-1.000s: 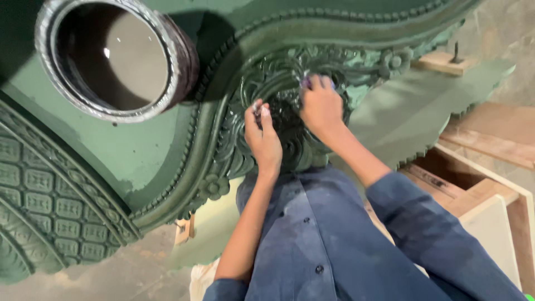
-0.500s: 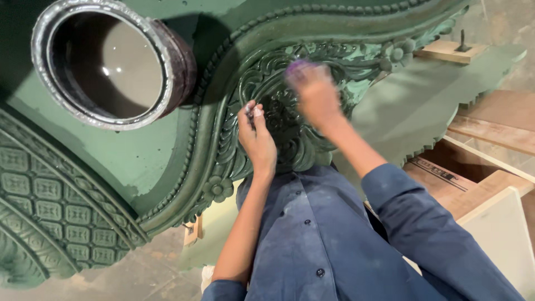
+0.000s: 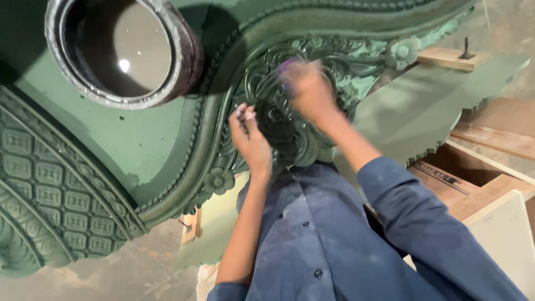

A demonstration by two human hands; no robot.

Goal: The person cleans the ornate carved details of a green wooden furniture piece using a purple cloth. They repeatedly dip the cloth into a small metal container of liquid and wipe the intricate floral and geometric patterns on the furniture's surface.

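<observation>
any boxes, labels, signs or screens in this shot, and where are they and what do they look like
Cardboard box: lower right, beside the blue sleeve, partly under a pale wooden board; brown, flat, rectangular.
Label: a narrow dark printed strip along the top of that box.
No signs or screens show.
</observation>
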